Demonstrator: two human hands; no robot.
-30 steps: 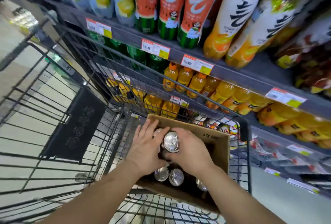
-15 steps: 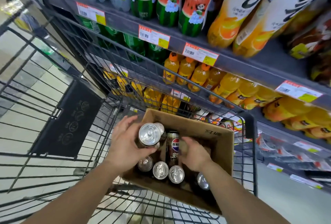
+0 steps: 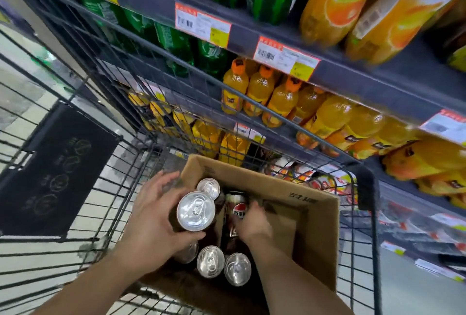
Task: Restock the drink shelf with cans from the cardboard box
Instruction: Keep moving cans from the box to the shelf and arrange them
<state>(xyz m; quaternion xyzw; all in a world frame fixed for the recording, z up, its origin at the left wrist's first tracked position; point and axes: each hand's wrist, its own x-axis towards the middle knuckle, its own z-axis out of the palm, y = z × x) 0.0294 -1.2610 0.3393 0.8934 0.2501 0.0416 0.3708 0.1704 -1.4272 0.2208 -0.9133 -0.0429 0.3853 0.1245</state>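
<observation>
Seen from above: open cardboard box point(image 3: 312, 216) in a black wire shopping cart point(image 3: 367, 226), parked beside a drink shelf point(image 3: 353, 72). Left hand point(image 3: 156, 219) at 9 o'clock of the box, fingers and thumb curled round a raised can point(image 3: 196, 210), silver top facing up, lifted above the others. Second silver can top point(image 3: 208, 188) just beyond it at 12 o'clock, touching or nearly so; which hand, if any, holds it cannot be told. Right hand point(image 3: 252, 224) reaching down inside the box, fingers curled against a dark cola can point(image 3: 235, 213) with a red, white and blue logo, standing upright near the box's middle. Two more silver can tops point(image 3: 210, 261) side by side at 6 o'clock of the raised can, low in the box, with part of another peeking out under the left hand. Right-hand half of the box showing bare cardboard floor. Beyond the cart at 12 to 3 o'clock, shelves of orange juice bottles point(image 3: 257, 87), green bottles point(image 3: 174, 45) at 11 o'clock, and orange-edged price tags point(image 3: 203, 24) along the shelf edges. Dark panel point(image 3: 58, 171) with chalk-like marks on the cart's side at 9 o'clock.
</observation>
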